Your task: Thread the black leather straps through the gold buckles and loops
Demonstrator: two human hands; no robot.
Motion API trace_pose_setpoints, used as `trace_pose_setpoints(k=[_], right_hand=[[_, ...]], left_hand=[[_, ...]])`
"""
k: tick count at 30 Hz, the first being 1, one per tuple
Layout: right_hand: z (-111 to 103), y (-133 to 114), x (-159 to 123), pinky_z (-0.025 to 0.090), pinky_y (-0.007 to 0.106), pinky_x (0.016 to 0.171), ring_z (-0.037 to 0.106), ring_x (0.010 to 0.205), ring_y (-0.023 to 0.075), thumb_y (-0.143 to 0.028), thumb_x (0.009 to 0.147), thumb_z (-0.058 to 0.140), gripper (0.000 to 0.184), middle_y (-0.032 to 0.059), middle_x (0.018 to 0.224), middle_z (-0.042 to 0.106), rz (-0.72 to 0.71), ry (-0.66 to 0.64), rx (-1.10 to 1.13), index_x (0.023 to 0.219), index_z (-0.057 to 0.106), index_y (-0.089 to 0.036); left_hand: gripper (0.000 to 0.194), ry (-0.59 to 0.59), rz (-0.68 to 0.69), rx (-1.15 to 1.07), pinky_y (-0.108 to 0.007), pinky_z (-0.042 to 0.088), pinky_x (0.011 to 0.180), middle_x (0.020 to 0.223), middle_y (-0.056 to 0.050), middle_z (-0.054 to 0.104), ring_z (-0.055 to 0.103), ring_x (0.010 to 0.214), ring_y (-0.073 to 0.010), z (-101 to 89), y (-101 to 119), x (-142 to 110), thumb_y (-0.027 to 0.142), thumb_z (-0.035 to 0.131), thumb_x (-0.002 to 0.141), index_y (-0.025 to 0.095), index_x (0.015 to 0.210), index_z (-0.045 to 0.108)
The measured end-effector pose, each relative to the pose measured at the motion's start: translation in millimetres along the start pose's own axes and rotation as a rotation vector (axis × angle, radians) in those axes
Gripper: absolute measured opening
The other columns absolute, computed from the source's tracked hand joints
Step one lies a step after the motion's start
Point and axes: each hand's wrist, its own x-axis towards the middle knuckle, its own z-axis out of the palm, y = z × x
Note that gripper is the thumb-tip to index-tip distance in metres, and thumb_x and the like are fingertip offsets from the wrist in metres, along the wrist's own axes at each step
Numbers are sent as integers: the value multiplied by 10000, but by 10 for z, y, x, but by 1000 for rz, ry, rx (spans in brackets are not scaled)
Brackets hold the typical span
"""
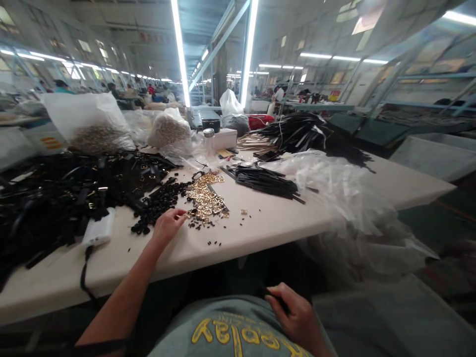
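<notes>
My left hand [170, 225] reaches over the table, its fingers pinched at the near left edge of a heap of small gold buckles [208, 198]. A gold glint shows at the fingertips, apparently one of the buckles. Just beyond that hand lies a mound of small black loops [159, 203]. Down by my lap, my right hand [295, 315] is closed, with the dark end of what looks like a black strap [266, 290] poking out past the thumb. Most of that strap is hidden by the hand and the dark background.
Black straps with buckles [74, 188] cover the table's left side, beside a white box-shaped device [98, 228] with a cord. Flat black strips [264, 182] lie right of the buckles. Clear plastic sheeting [345, 198] hangs over the front edge. A lidded jar [208, 141] stands behind.
</notes>
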Motion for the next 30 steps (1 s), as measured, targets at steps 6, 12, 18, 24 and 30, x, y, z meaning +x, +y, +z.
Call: trace_pose_setpoints(k=[6,12,18,24,30], right_hand=[[11,-5,-5,482,228,607,648,653,146,-293,927,536,149,15,727,657,32,-27,-12,894,652,-205],[36,16,-31,493,235,628,660,685,153,-296,916,548,141,21,755,672,76,-1,-1,906,654,-204],[104,52,-32,496,232,625,662,677,151,-289,900,573,124,14,748,673,46,-23,55,902,662,-202],[89,-31,123,495,244,652,654,696,157,-282,878,589,123,18,753,682,167,-30,159,860,675,-195],[26,-287,550,461,234,588,581,602,134,-290,827,638,134,-9,652,650,325,-97,339,760,664,-177]], left_hand=[[220,-67,56,156,-333,451,884,932,-76,702,639,897,-245,150,103,295,325,614,747,217,864,766],[206,-95,52,121,-329,450,881,894,-68,701,638,884,-251,121,84,298,326,653,685,223,825,763],[204,-44,-105,-118,-333,457,778,685,-9,654,598,720,-215,57,17,181,309,699,595,226,774,750],[390,-49,-270,-621,-294,513,654,726,-32,691,615,667,-170,128,146,-78,444,763,571,163,837,712],[227,-93,-434,-1007,-191,540,565,748,-29,687,651,630,-108,247,428,-553,333,768,673,182,788,643]])
